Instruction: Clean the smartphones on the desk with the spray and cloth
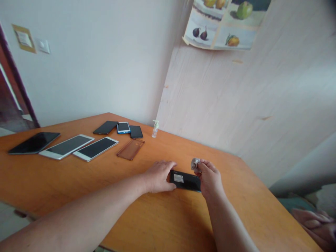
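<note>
A dark smartphone lies on the wooden table with a white label on its upward side. My left hand grips its left end, with the thumb at the near edge and the fingers at the far edge. Between thumb and fingers, my right hand pinches a small crumpled greyish cloth. That hand is over the phone's right end and hides part of it; whether the hand touches the phone I cannot tell.
A translucent brown phone case lies left of my hands. Several phones and tablets, among them a white-framed tablet, spread across the table's left side. A small clear pump bottle stands near the wall. Fruit pictures hang above.
</note>
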Demonstrator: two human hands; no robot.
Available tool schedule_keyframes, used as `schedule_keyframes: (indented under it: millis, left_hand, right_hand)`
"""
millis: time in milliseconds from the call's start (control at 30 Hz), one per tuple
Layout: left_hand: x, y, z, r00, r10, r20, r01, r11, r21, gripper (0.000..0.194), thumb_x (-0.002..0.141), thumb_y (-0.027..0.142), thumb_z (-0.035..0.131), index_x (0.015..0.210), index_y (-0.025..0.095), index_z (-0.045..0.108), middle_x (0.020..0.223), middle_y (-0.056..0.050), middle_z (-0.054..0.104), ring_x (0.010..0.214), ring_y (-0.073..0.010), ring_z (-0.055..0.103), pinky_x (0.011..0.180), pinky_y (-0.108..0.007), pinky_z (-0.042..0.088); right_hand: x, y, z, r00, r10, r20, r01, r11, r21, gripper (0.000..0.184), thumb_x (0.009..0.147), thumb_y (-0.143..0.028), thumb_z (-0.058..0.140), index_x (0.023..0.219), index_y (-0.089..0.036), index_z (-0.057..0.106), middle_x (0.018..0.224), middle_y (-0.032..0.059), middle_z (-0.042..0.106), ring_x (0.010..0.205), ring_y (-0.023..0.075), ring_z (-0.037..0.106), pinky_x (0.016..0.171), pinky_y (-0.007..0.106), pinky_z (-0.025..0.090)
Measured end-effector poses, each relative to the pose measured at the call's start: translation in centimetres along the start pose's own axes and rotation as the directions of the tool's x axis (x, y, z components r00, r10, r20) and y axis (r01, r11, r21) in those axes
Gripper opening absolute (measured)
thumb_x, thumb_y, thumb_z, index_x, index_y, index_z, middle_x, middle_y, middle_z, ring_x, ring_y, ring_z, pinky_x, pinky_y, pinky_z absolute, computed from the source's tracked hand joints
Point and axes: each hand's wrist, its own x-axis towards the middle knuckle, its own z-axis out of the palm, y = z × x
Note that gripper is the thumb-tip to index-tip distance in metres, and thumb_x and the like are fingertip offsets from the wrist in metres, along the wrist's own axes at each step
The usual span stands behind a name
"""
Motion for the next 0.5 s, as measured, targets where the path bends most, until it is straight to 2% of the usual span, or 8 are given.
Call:
schedule_keyframes:
  millis: [200, 333, 400, 500]
  left_hand:
    - [0.3, -0.3, -0.4, 0.997, -0.068, -0.025, 0.070, 0.994, 0.078, 0.067, 0.058, 0.036, 0.079, 0.119, 0.022, 0.055, 0.105, -0.009, 0.067, 0.097, -0.0299, 0.062, 0.083, -0.038, 0.047]
    - [0.4, -0.9, -0.9, 0.995, -0.090, -0.044, 0.095, 0.988, 0.120, 0.062, 0.061, 0.038, 0.077, 0.116, 0.022, 0.055, 0.107, -0.010, 0.066, 0.100, -0.0307, 0.060, 0.084, -0.039, 0.046]
    - [0.4, -1.2, -1.0, 0.996, -0.082, -0.037, 0.086, 0.987, 0.133, 0.060, 0.062, 0.041, 0.076, 0.115, 0.022, 0.055, 0.111, -0.010, 0.065, 0.103, -0.0311, 0.059, 0.086, -0.039, 0.045]
    - [0.4, -1.3, -0.9, 0.996, -0.084, -0.026, 0.087, 0.983, 0.162, 0.061, 0.063, 0.044, 0.075, 0.116, 0.021, 0.054, 0.115, -0.012, 0.063, 0.106, -0.0327, 0.058, 0.087, -0.042, 0.045]
  right_hand:
    - [0.4, -0.7, -0.3, 0.999, -0.032, 0.004, 0.032, 0.999, -0.031, 0.014, 0.064, -0.022, 0.065, 0.077, -0.018, 0.063, 0.064, -0.0009, 0.065, 0.057, 0.0101, 0.053, 0.055, 0.022, 0.039]
    - [1.0, 0.2, -0.8, 0.992, -0.127, -0.002, 0.124, 0.967, -0.223, 0.012, 0.066, -0.021, 0.060, 0.077, -0.019, 0.064, 0.062, -0.0002, 0.065, 0.057, 0.0129, 0.056, 0.057, 0.025, 0.041]
    - [1.3, 1.0, -1.1, 0.981, -0.190, 0.027, 0.183, 0.886, -0.426, 0.011, 0.069, -0.023, 0.058, 0.077, -0.020, 0.065, 0.064, 0.0006, 0.067, 0.061, 0.0154, 0.058, 0.060, 0.027, 0.042]
    - [1.6, 2.1, -1.4, 0.953, -0.257, 0.159, 0.292, 0.647, -0.705, 0.016, 0.074, -0.022, 0.054, 0.078, -0.022, 0.069, 0.074, 0.0024, 0.070, 0.071, 0.0186, 0.062, 0.065, 0.028, 0.042]
